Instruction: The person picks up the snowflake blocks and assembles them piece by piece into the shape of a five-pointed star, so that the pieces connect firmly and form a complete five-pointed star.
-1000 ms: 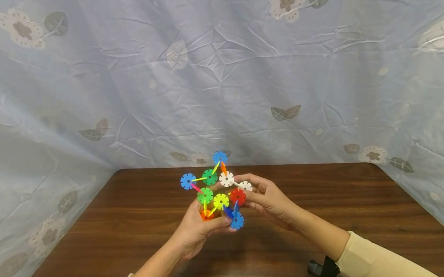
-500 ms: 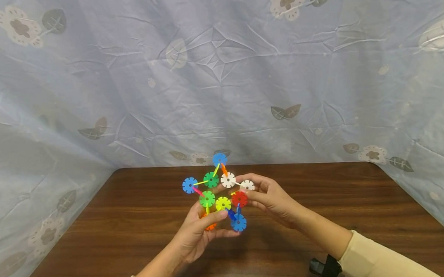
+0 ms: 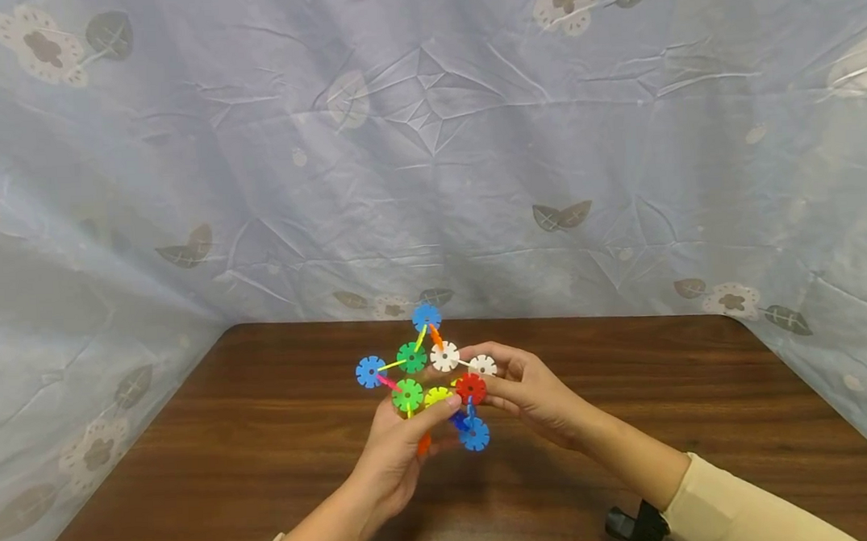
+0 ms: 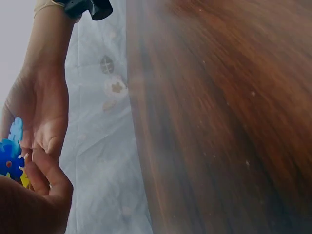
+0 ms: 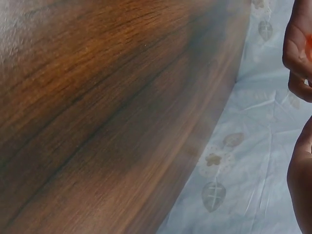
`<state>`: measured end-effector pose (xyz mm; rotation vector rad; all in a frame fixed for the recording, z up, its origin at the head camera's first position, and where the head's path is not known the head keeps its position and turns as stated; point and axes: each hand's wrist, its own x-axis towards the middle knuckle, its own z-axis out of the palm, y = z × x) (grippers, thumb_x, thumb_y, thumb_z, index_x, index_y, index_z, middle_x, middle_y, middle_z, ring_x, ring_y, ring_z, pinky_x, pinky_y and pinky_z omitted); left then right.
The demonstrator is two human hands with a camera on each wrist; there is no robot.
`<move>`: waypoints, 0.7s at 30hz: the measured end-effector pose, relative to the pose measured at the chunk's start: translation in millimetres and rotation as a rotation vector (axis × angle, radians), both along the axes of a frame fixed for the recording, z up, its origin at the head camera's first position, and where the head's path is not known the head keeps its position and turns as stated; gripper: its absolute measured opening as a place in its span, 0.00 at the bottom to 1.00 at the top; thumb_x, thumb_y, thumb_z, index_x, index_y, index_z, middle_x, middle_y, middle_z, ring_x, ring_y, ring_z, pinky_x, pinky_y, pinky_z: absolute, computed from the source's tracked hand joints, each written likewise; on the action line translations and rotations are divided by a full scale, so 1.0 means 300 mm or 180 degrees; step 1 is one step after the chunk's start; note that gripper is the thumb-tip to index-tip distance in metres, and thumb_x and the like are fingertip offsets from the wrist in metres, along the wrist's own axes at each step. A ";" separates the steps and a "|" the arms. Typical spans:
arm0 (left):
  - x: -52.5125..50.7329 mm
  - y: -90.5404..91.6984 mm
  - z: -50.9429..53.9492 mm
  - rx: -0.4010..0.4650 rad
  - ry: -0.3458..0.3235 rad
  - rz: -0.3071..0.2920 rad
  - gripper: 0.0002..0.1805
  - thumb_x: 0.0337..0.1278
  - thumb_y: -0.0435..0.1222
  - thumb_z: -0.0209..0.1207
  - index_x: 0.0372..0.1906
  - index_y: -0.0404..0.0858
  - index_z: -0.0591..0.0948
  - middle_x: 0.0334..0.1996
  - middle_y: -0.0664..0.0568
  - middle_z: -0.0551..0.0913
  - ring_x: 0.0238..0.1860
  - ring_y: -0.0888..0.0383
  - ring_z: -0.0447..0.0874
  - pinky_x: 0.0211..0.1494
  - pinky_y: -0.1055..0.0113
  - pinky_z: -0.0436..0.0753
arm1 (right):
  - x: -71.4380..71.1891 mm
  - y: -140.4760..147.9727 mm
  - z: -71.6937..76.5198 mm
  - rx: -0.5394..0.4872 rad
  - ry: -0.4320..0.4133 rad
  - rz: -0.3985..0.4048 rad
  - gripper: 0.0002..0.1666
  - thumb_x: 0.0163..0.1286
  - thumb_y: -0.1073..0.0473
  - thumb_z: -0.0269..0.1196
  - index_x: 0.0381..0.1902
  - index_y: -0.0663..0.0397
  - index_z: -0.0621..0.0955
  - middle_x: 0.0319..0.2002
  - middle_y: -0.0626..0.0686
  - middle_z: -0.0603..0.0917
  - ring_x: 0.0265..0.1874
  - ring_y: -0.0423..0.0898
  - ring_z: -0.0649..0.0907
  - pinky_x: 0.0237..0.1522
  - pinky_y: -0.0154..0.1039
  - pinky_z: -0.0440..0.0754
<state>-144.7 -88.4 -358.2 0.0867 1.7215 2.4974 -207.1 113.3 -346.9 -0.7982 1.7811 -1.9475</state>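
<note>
A star-shaped ring of notched plastic discs, blue, green, white, red, yellow and orange, is held up above the table in the head view, its red disc [image 3: 471, 388] facing me. My left hand [image 3: 392, 459] grips its lower left part, thumb pressed across the yellow disc [image 3: 437, 397]; an orange disc [image 3: 423, 444] is mostly covered by that hand. On the right side, my right hand [image 3: 533, 391] pinches the ring around the red disc and a white disc [image 3: 483, 366]. The left wrist view catches a dark blue disc [image 4: 10, 157] between the hands.
The dark wood table [image 3: 216, 441] lies below both hands. A pale floral cloth [image 3: 472, 156] hangs behind and along both sides of it. A black camera mount [image 3: 637, 526] is strapped at the right wrist, by the cream sleeve [image 3: 734, 499].
The disc ring has sunk slightly. My left thumb has slid right and up from the dark blue disc over the yellow one, and the orange disc has shifted right. My right hand stays nearly still.
</note>
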 end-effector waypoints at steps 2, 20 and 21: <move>-0.002 0.004 0.000 -0.0030 -0.0003 0.0064 0.27 0.61 0.32 0.69 0.64 0.39 0.76 0.40 0.60 0.90 0.41 0.61 0.86 0.49 0.57 0.88 | 0.002 0.000 -0.003 -0.0036 -0.0017 0.0023 0.29 0.79 0.62 0.60 0.71 0.70 0.69 0.54 0.48 0.85 0.54 0.40 0.87 0.61 0.36 0.87; -0.006 -0.042 0.017 -0.0490 -0.0058 -0.0027 0.26 0.58 0.32 0.71 0.61 0.37 0.78 0.43 0.56 0.89 0.43 0.58 0.89 0.48 0.56 0.89 | -0.003 0.008 -0.019 -0.0133 -0.0132 0.0039 0.20 0.81 0.60 0.59 0.67 0.55 0.74 0.53 0.49 0.85 0.48 0.42 0.89 0.56 0.40 0.90; -0.006 -0.048 0.019 -0.0511 -0.0085 -0.0079 0.26 0.58 0.33 0.71 0.62 0.37 0.77 0.44 0.56 0.89 0.43 0.58 0.89 0.47 0.55 0.90 | -0.002 0.005 -0.021 -0.0157 -0.0145 0.0053 0.20 0.81 0.60 0.59 0.66 0.55 0.74 0.53 0.49 0.86 0.47 0.42 0.90 0.55 0.41 0.90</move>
